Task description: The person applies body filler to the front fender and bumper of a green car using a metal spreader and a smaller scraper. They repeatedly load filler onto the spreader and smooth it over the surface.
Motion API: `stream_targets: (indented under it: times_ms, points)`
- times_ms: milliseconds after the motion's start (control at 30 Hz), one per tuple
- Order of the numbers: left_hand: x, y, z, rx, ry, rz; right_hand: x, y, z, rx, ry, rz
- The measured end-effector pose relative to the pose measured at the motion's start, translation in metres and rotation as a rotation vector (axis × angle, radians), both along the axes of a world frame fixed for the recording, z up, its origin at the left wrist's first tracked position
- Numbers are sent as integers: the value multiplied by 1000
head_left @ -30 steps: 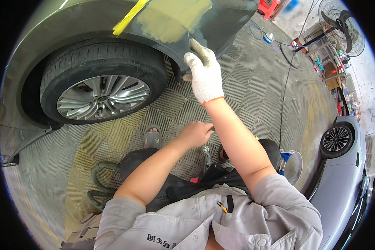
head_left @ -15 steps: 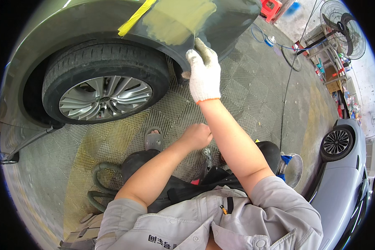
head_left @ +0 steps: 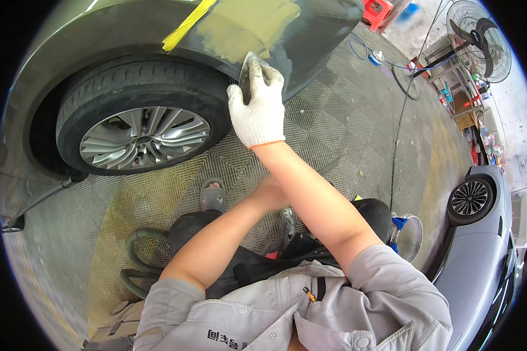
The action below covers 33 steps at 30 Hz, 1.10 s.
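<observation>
Head view: yellowish filler putty [head_left: 246, 26] already coats the car panel [head_left: 319, 44] far right of the wheel [head_left: 145, 137], its edges apparently unsmoothed, with the gloved right hand [head_left: 257, 111] clasping a spreader [head_left: 245, 77] near it and the left hand [head_left: 268, 192] too hidden to tell its grip.

From the wearer's head, one wide fisheye view is directed down over shirt [head_left: 228, 310] and arms [head_left: 216, 245]; the near car [head_left: 134, 35] is framed close, the fan [head_left: 479, 38] farther off.
</observation>
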<state>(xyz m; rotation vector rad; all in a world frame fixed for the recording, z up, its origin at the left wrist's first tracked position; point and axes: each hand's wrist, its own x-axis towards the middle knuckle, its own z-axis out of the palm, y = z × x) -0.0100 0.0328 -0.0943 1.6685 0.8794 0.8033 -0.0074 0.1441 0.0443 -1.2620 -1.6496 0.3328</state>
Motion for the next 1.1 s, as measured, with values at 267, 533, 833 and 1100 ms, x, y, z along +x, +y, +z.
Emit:
stream_targets:
  times_ms: [267,533,833,1100]
  points:
    - [2,1,-5,188,370,-4,36,7,25,-171,374,83]
    - [-1,4,10,5,300,-64,4,2,40,-175,373,86]
    - [-1,4,4,143,475,-70,41,9,41,-487,806,103]
    - [4,6,-7,101,312,-48,9,-3,41,-261,231,198]
